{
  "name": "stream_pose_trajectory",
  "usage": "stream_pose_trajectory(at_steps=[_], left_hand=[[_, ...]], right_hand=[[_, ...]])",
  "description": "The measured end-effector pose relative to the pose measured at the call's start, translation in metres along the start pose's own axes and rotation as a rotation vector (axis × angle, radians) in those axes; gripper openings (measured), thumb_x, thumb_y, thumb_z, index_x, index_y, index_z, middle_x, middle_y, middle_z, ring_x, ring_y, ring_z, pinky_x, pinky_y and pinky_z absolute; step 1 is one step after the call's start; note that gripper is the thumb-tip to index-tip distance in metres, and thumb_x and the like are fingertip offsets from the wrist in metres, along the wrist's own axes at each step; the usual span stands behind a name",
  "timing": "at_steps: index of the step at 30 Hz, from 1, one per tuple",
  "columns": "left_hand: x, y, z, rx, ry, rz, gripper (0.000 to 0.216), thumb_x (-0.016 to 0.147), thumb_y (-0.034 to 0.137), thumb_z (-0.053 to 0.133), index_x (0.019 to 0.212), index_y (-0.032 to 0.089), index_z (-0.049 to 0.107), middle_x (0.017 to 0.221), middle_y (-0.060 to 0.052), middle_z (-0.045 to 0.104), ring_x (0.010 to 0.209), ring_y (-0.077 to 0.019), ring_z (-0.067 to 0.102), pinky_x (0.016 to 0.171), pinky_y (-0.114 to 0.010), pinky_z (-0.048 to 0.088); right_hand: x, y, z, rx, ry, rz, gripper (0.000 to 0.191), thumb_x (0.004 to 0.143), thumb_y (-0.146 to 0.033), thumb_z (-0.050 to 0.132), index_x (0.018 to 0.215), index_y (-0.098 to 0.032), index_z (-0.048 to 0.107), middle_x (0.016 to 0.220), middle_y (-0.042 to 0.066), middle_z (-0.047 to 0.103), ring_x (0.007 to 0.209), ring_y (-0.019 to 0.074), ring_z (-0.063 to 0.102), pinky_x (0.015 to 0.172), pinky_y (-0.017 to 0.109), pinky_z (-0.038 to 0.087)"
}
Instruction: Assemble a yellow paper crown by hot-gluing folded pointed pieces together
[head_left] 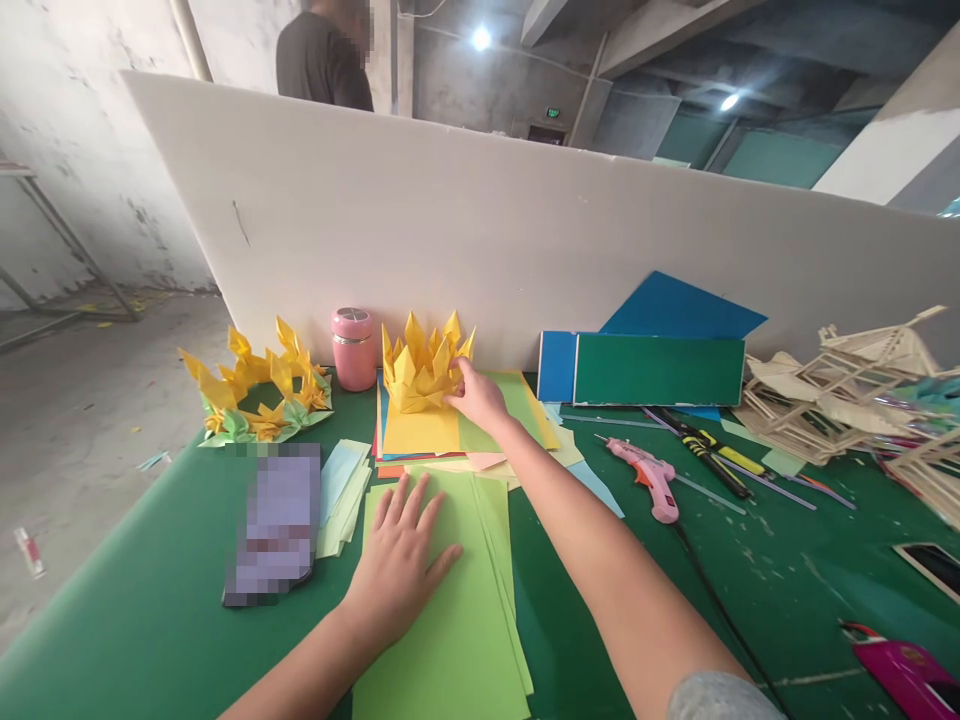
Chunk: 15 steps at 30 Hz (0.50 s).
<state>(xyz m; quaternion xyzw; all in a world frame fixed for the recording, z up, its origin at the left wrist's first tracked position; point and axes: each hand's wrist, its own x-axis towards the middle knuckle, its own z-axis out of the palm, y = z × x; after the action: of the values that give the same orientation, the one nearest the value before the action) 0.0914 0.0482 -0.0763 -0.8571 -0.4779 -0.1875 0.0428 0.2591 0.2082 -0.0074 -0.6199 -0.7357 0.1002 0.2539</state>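
Observation:
My left hand (pixel 405 555) lies flat with fingers spread on a stack of light green paper sheets (pixel 472 650). Further back, my right hand (pixel 478 398) pinches the right side of a yellow folded-paper crown (pixel 416 380) with pointed petals. The crown rests upright on a pile of coloured paper (pixel 424 435), over its yellow sheet. To the left sits a second paper piece, a ring of yellow points with green folds (pixel 255 390).
A pink jar (pixel 354 350) stands by the white partition (pixel 450 220). A blurred phone-like object (pixel 274 525) and small paper slips (pixel 345 500) lie left. On the right are a pink glue gun (pixel 645 475), cutters (pixel 705 455) and a wooden stick model (pixel 825 400). Behind, a person (pixel 319 60) stands.

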Motion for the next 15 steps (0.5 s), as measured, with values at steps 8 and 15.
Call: stream_pose_trajectory(at_steps=[8, 15], left_hand=[[0.000, 0.001, -0.002, 0.030, -0.003, 0.006, 0.054, 0.089, 0.054, 0.040, 0.127, 0.019, 0.056, 0.141, -0.014, 0.051, 0.134, -0.0355, 0.038, 0.105, -0.054, 0.037], [0.002, 0.001, -0.004, 0.042, 0.002, 0.020, 0.054, 0.089, 0.054, 0.041, 0.125, 0.017, 0.058, 0.139, -0.015, 0.052, 0.132, -0.0364, 0.040, 0.103, -0.053, 0.038]], right_hand=[[0.005, 0.001, 0.006, -0.005, 0.003, 0.021, 0.018, 0.079, -0.025, 0.059, 0.097, -0.023, 0.059, 0.068, -0.003, 0.061, 0.064, 0.0167, 0.058, 0.049, 0.024, 0.030], [-0.012, 0.000, -0.026, -0.046, -0.049, -0.059, 0.008, 0.079, -0.027, 0.063, 0.085, -0.021, 0.061, 0.075, 0.000, 0.065, 0.068, 0.0161, 0.059, 0.051, 0.024, 0.031]])
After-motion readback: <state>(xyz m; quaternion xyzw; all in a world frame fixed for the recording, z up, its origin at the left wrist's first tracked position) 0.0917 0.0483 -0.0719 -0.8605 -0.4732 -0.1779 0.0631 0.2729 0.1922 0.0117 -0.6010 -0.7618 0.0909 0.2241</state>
